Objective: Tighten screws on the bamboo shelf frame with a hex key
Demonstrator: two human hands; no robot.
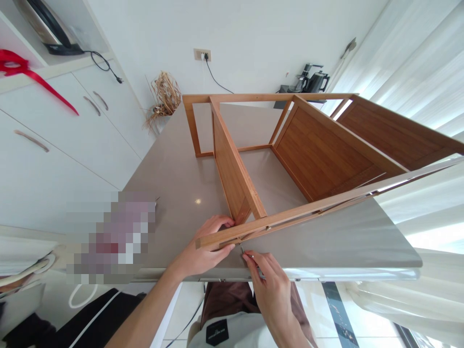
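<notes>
My left hand (205, 244) grips the bamboo frame rail (290, 215); my right hand (270, 285) pinches a small metal fastener (241, 250), droppable if the pinch loosens.

Left hand (203, 246) gripping bamboo frame (232, 164), right hand (270, 290) holding metal fastener (241, 250), stone countertop (181, 193)

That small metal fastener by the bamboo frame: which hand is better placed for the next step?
The right hand, probably: its fingertips are at the small metal fastener, while the left hand grips the light bamboo rail.
</notes>
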